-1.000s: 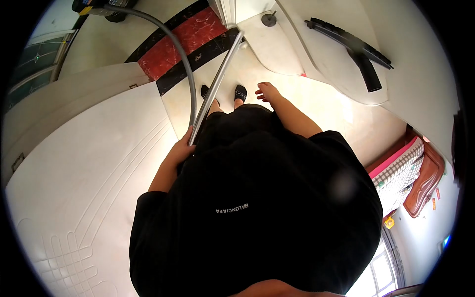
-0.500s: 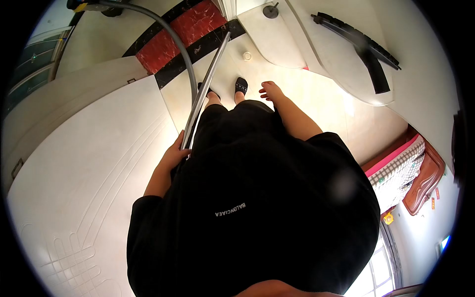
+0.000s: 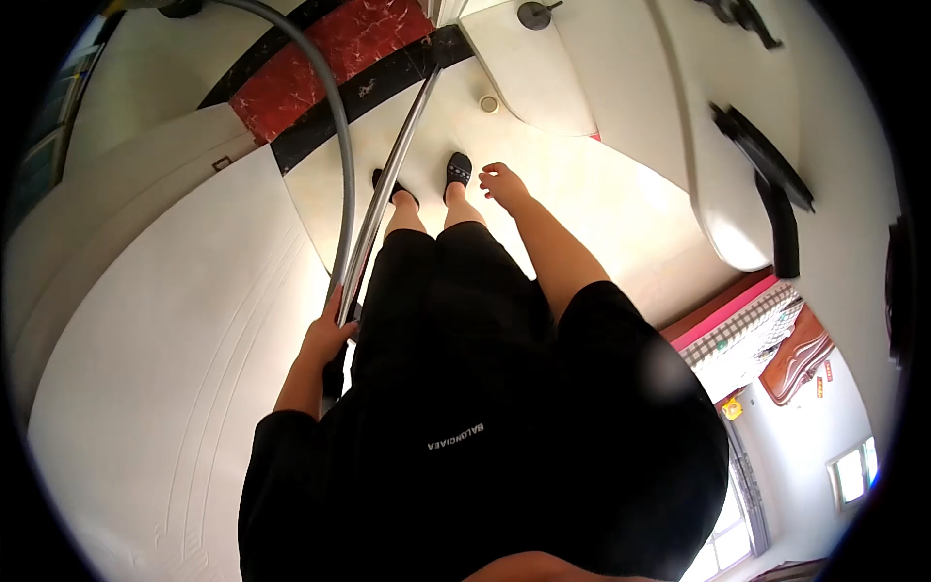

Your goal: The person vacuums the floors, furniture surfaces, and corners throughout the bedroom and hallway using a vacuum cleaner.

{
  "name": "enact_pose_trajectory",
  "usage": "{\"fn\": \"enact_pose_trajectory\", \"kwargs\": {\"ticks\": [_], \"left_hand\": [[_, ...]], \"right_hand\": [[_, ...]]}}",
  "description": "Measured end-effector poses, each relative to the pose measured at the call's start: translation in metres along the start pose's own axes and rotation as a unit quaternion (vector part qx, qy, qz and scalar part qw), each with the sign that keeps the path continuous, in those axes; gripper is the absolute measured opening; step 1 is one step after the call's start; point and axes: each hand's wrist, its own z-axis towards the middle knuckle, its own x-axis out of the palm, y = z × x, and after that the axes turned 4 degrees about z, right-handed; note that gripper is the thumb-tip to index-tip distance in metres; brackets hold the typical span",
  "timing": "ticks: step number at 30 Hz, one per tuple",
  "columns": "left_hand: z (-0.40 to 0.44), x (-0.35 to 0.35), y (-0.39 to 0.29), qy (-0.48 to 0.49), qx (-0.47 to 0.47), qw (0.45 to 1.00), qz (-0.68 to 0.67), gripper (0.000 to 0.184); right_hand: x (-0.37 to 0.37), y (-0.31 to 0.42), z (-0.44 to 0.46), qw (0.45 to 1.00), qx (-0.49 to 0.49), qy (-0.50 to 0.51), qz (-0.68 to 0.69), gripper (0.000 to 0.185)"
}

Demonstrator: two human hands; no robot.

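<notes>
While the metal tube is slanting past the left foot toward the red-and-black threshold, the left hand is gripping its near end, fingers wrapped round, grey hose running alongside; the right hand (half-open, holding nothing) is hanging free.

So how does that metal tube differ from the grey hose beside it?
The metal tube is straight, while the grey hose bends in an arc. The metal tube is shiny; the grey hose looks duller. Both are long and slender and run down to the left hand.
</notes>
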Motion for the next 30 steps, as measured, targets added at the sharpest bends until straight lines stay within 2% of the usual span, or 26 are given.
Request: {"fn": "enact_pose_trajectory", "kwargs": {"ticks": [2, 4, 6, 8, 10, 12, 14, 16, 19, 23, 26, 30], "left_hand": [[0.008, 0.003, 0.02, -0.01, -0.01, 1.0, 0.016, 0.084], [0.016, 0.004, 0.038, 0.025, -0.058, 0.998, -0.017, 0.085], [0.027, 0.011, 0.065, 0.003, -0.028, 0.999, 0.014, 0.085], [0.031, 0.003, 0.052, 0.027, -0.114, 0.993, -0.012, 0.086], [0.044, 0.015, 0.07, 0.017, -0.124, 0.988, -0.093, 0.083], [0.055, 0.037, 0.101, -0.024, -0.114, 0.988, -0.105, 0.063], [0.066, 0.027, 0.088, 0.004, -0.199, 0.976, -0.086, 0.042], [0.075, 0.034, 0.093, -0.002, -0.22, 0.971, -0.091, 0.032], [0.083, 0.038, 0.094, 0.007, -0.255, 0.965, -0.052, 0.03], [0.081, 0.044, 0.105, 0.027, -0.263, 0.963, -0.044, 0.029], [0.081, 0.047, 0.111, 0.046, -0.269, 0.961, -0.054, 0.03], [0.079, 0.044, 0.101, 0.054, -0.268, 0.959, -0.073, 0.029]], "right_hand": [[0.008, -0.01, 0.033, 1.0, -0.005, -0.013, -0.015, 0.039], [0.01, -0.02, 0.073, 0.997, 0.004, -0.039, -0.06, 0.041], [0.009, -0.032, 0.11, 0.992, 0.019, -0.057, -0.115, 0.044], [0.005, -0.038, 0.146, 0.963, -0.012, -0.124, -0.237, 0.046], [0.001, -0.041, 0.189, 0.955, 0.023, -0.113, -0.274, 0.051], [-0.003, -0.055, 0.239, 0.94, 0.01, -0.121, -0.319, 0.053], [-0.008, -0.061, 0.28, 0.922, -0.013, -0.156, -0.355, 0.056], [-0.011, -0.056, 0.313, 0.901, -0.024, -0.192, -0.389, 0.061], [-0.017, -0.056, 0.362, 0.885, -0.021, -0.208, -0.416, 0.075], [-0.016, -0.057, 0.402, 0.867, -0.003, -0.194, -0.458, 0.082], [-0.01, -0.071, 0.425, 0.862, 0.022, -0.134, -0.489, 0.08], [-0.002, -0.074, 0.409, 0.861, 0.016, -0.147, -0.487, 0.076]]}}
